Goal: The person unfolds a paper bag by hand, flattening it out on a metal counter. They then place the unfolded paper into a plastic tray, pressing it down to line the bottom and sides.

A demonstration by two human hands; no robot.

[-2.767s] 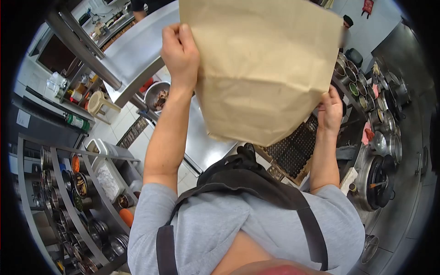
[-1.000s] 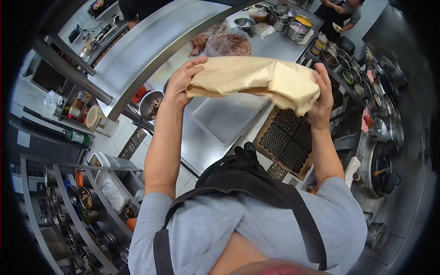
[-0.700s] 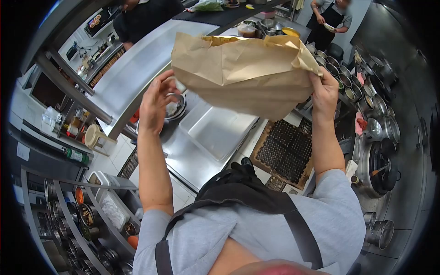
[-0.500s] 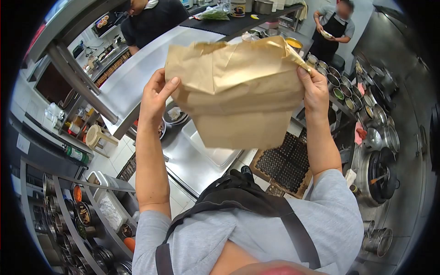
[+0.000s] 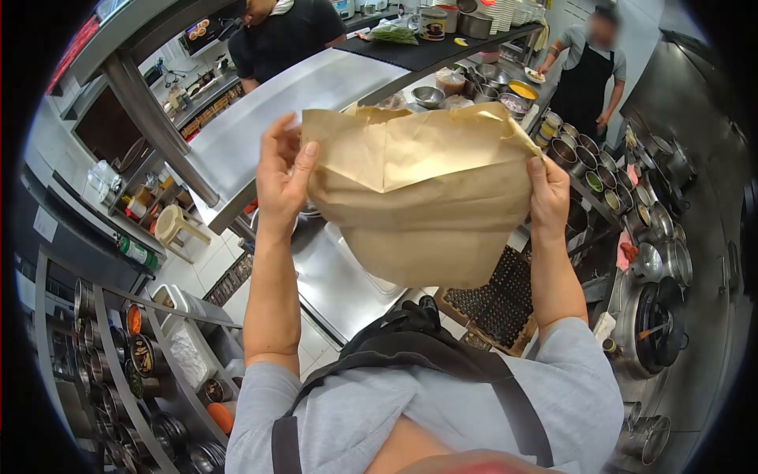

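I hold a brown paper bag (image 5: 418, 197) up in front of me, above the steel counter (image 5: 332, 276). My left hand (image 5: 283, 180) grips the bag's left edge with thumb and fingers. My right hand (image 5: 549, 197) pinches its right edge near the top corner. The bag is creased, with its mouth upward and partly spread. What is inside it is hidden.
A steel pass shelf (image 5: 276, 110) runs behind the bag. Two people stand beyond it, one in black (image 5: 288, 31) and one in an apron (image 5: 588, 67). Several metal pots and containers (image 5: 655, 229) line the right side. Racks of tins (image 5: 134, 355) stand at the left.
The bag went from held high to crumpled flat between both hands, then was opened upright. My left hand let go briefly and has gripped the left edge again.
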